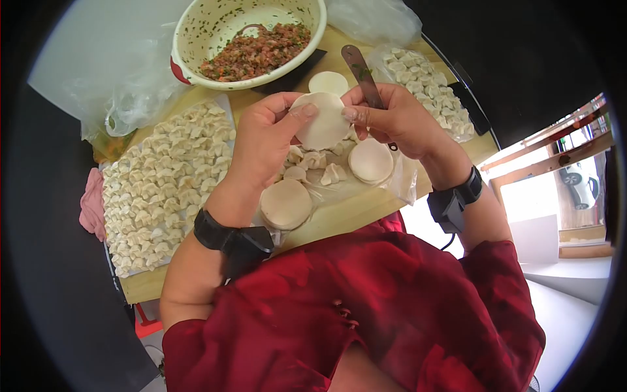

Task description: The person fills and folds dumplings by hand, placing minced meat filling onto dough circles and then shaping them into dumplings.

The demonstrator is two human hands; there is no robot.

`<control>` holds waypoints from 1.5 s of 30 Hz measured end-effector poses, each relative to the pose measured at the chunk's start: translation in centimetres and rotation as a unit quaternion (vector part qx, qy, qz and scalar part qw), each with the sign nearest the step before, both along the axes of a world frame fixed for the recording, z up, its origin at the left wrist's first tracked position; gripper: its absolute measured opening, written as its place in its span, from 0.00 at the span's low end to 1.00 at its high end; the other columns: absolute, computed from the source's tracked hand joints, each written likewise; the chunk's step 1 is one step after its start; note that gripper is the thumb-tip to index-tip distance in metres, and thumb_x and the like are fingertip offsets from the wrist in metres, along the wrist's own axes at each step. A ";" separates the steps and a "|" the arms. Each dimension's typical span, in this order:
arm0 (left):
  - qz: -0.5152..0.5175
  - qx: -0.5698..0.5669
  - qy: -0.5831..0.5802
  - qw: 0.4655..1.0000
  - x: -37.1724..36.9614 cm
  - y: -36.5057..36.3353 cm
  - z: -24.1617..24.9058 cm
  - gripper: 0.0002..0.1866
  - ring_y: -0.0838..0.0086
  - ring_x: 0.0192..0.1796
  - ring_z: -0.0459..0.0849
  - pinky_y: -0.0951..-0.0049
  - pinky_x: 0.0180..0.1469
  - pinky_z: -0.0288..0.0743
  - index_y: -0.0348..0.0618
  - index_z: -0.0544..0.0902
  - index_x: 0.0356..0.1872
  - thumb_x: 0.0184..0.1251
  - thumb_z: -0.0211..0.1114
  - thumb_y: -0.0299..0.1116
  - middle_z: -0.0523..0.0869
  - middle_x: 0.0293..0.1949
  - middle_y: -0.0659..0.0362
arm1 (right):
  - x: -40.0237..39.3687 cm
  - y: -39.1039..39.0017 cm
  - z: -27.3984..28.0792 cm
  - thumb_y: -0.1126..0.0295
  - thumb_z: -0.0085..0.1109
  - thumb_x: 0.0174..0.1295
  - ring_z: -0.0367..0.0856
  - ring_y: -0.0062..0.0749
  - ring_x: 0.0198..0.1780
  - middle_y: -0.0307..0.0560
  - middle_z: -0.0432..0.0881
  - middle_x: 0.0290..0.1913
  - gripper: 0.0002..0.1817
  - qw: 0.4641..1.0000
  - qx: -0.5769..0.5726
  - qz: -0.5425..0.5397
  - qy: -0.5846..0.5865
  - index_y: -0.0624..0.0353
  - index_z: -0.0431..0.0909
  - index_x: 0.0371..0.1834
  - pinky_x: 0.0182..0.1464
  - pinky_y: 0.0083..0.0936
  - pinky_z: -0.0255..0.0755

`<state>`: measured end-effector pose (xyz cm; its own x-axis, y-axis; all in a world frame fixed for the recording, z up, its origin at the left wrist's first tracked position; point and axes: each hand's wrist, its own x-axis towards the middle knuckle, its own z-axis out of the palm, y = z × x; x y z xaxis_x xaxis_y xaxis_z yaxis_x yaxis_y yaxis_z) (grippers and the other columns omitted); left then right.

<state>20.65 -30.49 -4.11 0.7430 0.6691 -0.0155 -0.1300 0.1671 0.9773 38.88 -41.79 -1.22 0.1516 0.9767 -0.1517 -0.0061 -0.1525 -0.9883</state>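
Observation:
A round white dumpling wrapper (321, 123) is pinched at its left edge by my left hand (271, 134), thumb on top. My right hand (392, 114) grips its right edge between thumb and finger. That same hand also holds a flat metal spatula (361, 73), its broad end pointing up and away, with green bits on it. Below my hands lie stacks of wrappers, one at the left (286, 204) and one at the right (371, 161). Several folded dumplings (333, 174) sit between them. Another pale round wrapper stack (328, 83) is partly hidden behind the held wrapper.
A white bowl (185, 49) with minced meat and herb filling (261, 52) stands at the back. Rows of finished dumplings (173, 176) cover a tray at left; more dumplings (424, 88) lie at back right. Plastic bags (137, 85) and a pink cloth (93, 206) are at the left.

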 end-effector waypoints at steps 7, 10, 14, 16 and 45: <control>0.028 0.005 -0.040 0.999 -1.0 0.0 0.8 0.11 0.81 0.36 0.83 0.80 0.38 0.79 0.37 0.81 0.47 0.69 0.63 0.32 0.86 0.38 0.61 | -1.2 1.2 0.2 0.62 0.67 0.60 0.68 0.11 0.20 0.36 0.76 0.23 0.12 0.999 0.036 -0.016 -0.009 0.58 0.79 0.38 0.19 0.11 0.52; 0.020 0.046 -0.035 0.998 -1.1 0.2 0.5 0.11 0.81 0.37 0.83 0.80 0.40 0.78 0.37 0.80 0.48 0.69 0.62 0.30 0.85 0.39 0.61 | -1.5 1.4 1.0 0.62 0.68 0.59 0.71 0.13 0.22 0.36 0.78 0.26 0.12 1.000 0.022 -0.007 0.006 0.58 0.79 0.36 0.20 0.12 0.54; 0.000 0.122 -0.058 0.991 -1.3 0.1 0.8 0.10 0.82 0.38 0.82 0.80 0.42 0.77 0.36 0.80 0.48 0.69 0.61 0.28 0.85 0.40 0.60 | -1.7 1.5 0.9 0.64 0.68 0.58 0.74 0.15 0.25 0.37 0.81 0.29 0.11 0.998 0.040 0.000 0.042 0.58 0.80 0.34 0.21 0.12 0.58; -0.010 0.152 -0.059 0.987 -1.5 0.2 0.9 0.11 0.81 0.40 0.82 0.80 0.44 0.75 0.38 0.79 0.49 0.67 0.62 0.25 0.86 0.40 0.59 | -2.0 1.4 0.8 0.64 0.68 0.58 0.74 0.16 0.24 0.37 0.81 0.29 0.11 0.998 0.054 0.006 0.035 0.59 0.79 0.33 0.21 0.12 0.59; 0.006 -0.109 -0.021 0.994 -0.7 0.1 -0.6 0.12 0.77 0.41 0.84 0.76 0.44 0.81 0.37 0.81 0.48 0.70 0.60 0.35 0.85 0.41 0.60 | -2.0 1.4 -1.5 0.67 0.69 0.55 0.76 0.18 0.24 0.40 0.81 0.28 0.11 0.995 0.074 -0.060 -0.029 0.62 0.80 0.32 0.24 0.18 0.67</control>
<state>19.93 -30.40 -4.66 0.7376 0.6625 -0.1309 -0.1731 0.3728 0.9116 36.88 -40.42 -2.69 0.2733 0.9619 0.0056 0.0427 -0.0063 -0.9991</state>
